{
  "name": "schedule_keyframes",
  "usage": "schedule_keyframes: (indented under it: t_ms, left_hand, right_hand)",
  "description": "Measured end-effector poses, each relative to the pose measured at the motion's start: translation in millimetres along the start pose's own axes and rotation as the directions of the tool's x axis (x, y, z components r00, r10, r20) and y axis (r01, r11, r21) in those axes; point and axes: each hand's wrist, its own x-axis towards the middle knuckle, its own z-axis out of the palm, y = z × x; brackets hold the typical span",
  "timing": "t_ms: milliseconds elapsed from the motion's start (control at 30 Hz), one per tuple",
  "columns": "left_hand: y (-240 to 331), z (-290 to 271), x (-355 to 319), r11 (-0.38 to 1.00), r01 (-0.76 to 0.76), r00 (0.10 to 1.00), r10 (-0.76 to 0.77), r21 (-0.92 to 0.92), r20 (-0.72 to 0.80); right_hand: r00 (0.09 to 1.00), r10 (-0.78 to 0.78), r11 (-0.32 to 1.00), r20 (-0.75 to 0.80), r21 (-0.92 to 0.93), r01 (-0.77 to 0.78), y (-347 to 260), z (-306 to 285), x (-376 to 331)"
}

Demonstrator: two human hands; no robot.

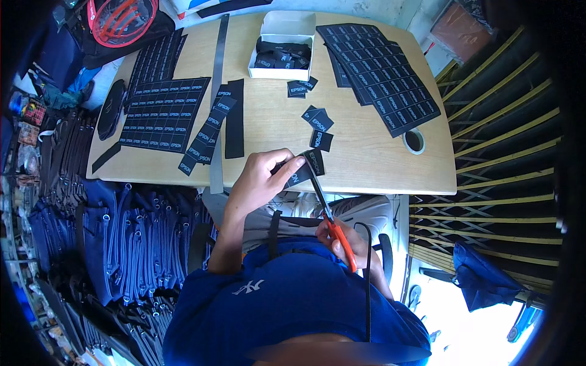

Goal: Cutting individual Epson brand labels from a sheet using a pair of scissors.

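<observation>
Label strip (307, 167): black fabric with white print, held over the near edge of the wooden table (366, 165), pinched between thumb and fingers of the left hand (259, 180). Scissors (326, 210), orange-handled, blades angled up into the strip's near edge; right hand (351, 244) closed through the handles, close to the body.

Step judged: snipping single labels off the strip, mid-cut. Next cut seems to call for the left fingers to feed the strip along so the blades meet the gap between prints.

Left forearm rises from the lap, wrist bent, palm down. Right wrist low, blades pointing away.

Just beyond the strip: loose cut labels (318, 125). Farther back on the table: white box (282, 46) of labels, uncut sheets (381, 76) right of it, more sheets (162, 113) left.
</observation>
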Motion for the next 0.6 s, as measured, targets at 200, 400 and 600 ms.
schedule_keyframes:
  t_ms: [200, 400, 600]
  left_hand:
    - [3.6, -2.1, -3.9, 1.0, -0.002, 1.0, 0.002, -0.017, 0.013]
    - [3.7, -0.9, -4.0, 0.999, -0.041, 0.999, 0.04, -0.026, -0.014]
    - [8.6, -1.5, -2.1, 0.999, -0.015, 0.999, 0.014, -0.043, -0.033]
  right_hand:
    - [0.999, -0.045, 0.999, 0.03, -0.016, 0.045, 5.5, -1.5, 2.9]
    - [1.0, -0.031, 1.0, 0.0, 0.006, 0.031, 2.9, 3.6, 4.8]
    - [1.0, -0.008, 1.0, -0.011, 0.01, 0.008, 0.9, 5.0, 6.3]
